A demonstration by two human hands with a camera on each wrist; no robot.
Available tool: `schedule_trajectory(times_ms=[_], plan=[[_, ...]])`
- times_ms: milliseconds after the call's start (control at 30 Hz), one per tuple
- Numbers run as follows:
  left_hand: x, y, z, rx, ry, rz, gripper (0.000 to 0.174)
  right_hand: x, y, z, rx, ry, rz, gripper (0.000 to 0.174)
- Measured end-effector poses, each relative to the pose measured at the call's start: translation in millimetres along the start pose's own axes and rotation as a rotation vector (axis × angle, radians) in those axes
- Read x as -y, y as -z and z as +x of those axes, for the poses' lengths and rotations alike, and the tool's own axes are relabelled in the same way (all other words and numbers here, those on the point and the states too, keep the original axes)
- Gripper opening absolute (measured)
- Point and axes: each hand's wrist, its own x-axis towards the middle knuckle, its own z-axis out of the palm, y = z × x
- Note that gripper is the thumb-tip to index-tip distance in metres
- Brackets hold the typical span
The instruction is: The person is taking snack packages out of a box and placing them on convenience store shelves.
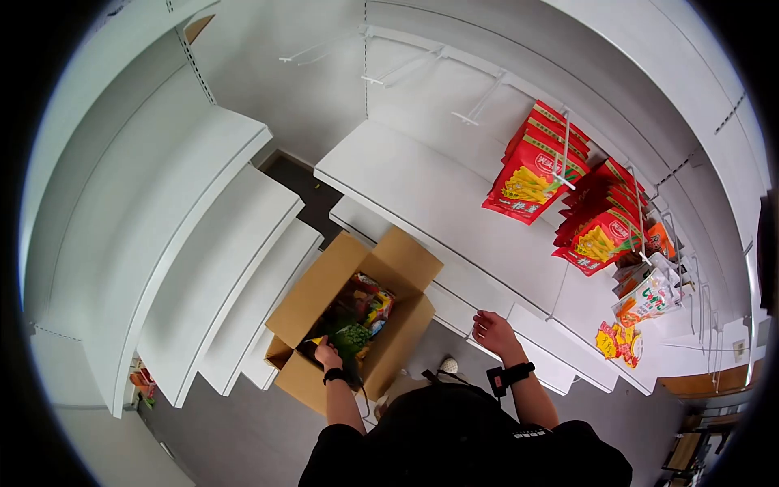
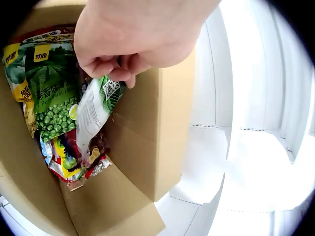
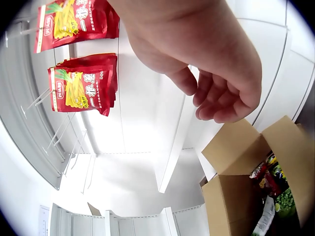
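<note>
My left hand (image 1: 328,354) reaches into an open cardboard box (image 1: 318,277). In the left wrist view its curled fingers pinch the top of a green snack bag (image 2: 93,110), whose white printed back faces the camera. Beside that bag lies a green bag of garlic peas (image 2: 55,93), with other colourful snack bags (image 2: 66,160) below it. My right hand (image 1: 495,333) hovers in front of the shelf, its fingers loosely curled around nothing. In the right wrist view the same hand (image 3: 211,73) hangs above the box flaps.
Red snack bags (image 1: 535,170) hang from hooks (image 1: 479,105) over a white shelf (image 1: 406,170). White snack pouches (image 1: 649,296) and yellow-and-red packets (image 1: 618,342) hang farther right. Stepped white shelves (image 1: 219,252) stand to the left of the box.
</note>
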Motion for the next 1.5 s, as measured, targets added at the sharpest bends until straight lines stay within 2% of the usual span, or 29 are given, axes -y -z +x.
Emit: schedule_trajectory(times_ms=[100,267,333,433,467,700,833,933,1067,1133,1267,1500], plan=[[1,5,-20,0.018,-0.053,0.03,0.009,4,9,2,0.059,-0.016,0.029,0.014],[5,11,-51,0.052,-0.059,0.126,0.01,8,20,-1,0.042,-0.003,0.075,0.015],[12,11,-57,0.101,-0.171,0.18,0.015,9,27,-1,0.061,-0.002,0.088,0.015],[13,9,-77,0.235,-0.37,0.296,0.02,9,35,4,0.073,-0.03,0.076,0.015],[6,5,-98,0.268,-0.344,0.315,0.021,10,35,6,0.076,-0.034,0.068,0.015],[-28,-23,-198,0.613,-0.481,0.579,0.021,12,25,9,0.139,-0.05,0.023,0.014],[-38,-44,-239,0.851,-0.527,0.548,0.02,15,22,9,0.172,-0.052,-0.021,0.016],[-46,-60,-268,1.004,-0.464,0.485,0.02,22,16,1,0.228,-0.012,-0.111,0.017],[-58,-75,-303,1.191,-0.399,0.551,0.02,34,-1,-14,0.392,0.06,-0.295,0.023],[-61,-82,-329,1.28,-0.368,0.569,0.02,39,-15,-31,0.414,0.098,-0.428,0.028],[-63,-91,-365,1.363,-0.368,0.683,0.02,42,-23,-41,0.47,0.17,-0.638,0.04],[-49,-105,-389,1.509,-0.17,0.534,0.018,46,-14,-58,0.732,0.084,-0.659,0.061]])
